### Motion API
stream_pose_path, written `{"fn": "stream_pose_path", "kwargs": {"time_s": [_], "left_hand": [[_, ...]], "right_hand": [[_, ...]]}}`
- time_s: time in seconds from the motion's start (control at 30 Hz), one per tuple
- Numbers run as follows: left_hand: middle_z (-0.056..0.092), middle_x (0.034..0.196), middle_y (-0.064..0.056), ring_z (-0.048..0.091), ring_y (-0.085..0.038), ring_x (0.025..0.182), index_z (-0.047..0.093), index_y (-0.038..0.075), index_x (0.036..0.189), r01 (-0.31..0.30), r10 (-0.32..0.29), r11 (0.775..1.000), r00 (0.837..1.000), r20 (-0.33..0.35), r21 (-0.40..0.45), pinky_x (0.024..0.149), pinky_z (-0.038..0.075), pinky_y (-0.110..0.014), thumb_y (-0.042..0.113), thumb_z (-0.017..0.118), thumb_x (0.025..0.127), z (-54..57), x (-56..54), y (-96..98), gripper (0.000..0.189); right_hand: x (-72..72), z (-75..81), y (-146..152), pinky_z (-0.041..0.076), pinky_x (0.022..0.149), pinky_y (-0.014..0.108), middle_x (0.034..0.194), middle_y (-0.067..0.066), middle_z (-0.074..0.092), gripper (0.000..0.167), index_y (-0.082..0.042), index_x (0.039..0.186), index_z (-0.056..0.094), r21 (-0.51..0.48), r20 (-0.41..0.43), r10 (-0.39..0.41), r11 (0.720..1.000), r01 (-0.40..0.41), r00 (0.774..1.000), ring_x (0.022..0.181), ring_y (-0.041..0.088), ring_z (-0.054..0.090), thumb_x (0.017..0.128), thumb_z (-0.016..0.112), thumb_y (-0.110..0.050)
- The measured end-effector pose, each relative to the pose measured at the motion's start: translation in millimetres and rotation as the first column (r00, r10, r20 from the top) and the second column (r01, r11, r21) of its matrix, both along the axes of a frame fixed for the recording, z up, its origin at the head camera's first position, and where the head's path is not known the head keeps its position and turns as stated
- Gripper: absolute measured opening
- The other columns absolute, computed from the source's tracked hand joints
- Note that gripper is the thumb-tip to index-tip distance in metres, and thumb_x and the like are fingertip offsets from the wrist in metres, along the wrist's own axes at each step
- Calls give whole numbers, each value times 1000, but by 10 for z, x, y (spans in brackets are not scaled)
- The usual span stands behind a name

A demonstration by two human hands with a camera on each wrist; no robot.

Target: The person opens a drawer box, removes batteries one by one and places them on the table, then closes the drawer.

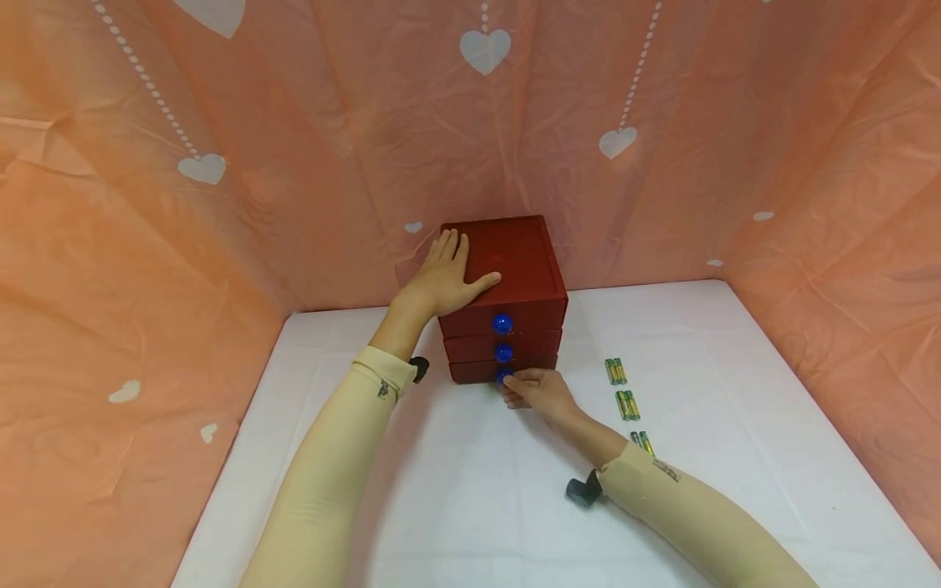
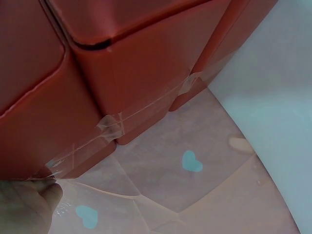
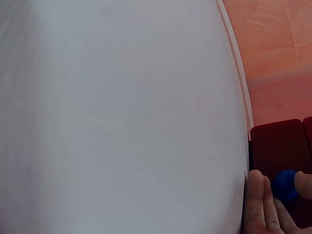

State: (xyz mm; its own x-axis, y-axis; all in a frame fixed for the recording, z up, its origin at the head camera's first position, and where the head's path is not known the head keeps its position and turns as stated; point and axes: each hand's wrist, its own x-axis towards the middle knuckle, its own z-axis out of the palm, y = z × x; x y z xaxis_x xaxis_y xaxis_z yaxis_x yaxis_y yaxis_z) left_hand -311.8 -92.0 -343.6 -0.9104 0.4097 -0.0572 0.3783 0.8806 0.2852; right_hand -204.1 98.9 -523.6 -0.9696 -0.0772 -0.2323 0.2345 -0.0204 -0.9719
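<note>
A dark red three-drawer box point(image 1: 515, 261) with a blue knob on each drawer stands at the back of the white table. My left hand point(image 1: 443, 282) rests flat on the left part of its top, fingers spread. At the bottom drawer point(image 1: 470, 372), my right hand point(image 1: 542, 394) pinches the lowest blue knob point(image 3: 285, 185) between thumb and fingers. All the drawers look closed. In the left wrist view, clear tape point(image 2: 111, 126) runs along the side of the box, and part of my left hand point(image 2: 24, 204) shows at the corner.
Several green and gold batteries point(image 1: 628, 405) lie in pairs on the white table point(image 1: 706, 392), right of the box. Behind and at both sides hangs an orange cloth point(image 1: 353, 163) with white hearts. The box stands close to the back cloth.
</note>
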Motion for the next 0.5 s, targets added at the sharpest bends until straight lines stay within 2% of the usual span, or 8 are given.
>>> {"fn": "stream_pose_path", "kwargs": {"time_s": [0.5], "left_hand": [[-8,180,-17,-15,-27,166,2,1,171,15,-15,1000,1000,-10,-6,133,-8,-39,76,38,105,25,20,6,106]], "right_hand": [[31,34,33,66,79,33,104,22,79,32,14,122,70,74,18,21,997,-22,1000,83,21,79,105,72,-13]]}}
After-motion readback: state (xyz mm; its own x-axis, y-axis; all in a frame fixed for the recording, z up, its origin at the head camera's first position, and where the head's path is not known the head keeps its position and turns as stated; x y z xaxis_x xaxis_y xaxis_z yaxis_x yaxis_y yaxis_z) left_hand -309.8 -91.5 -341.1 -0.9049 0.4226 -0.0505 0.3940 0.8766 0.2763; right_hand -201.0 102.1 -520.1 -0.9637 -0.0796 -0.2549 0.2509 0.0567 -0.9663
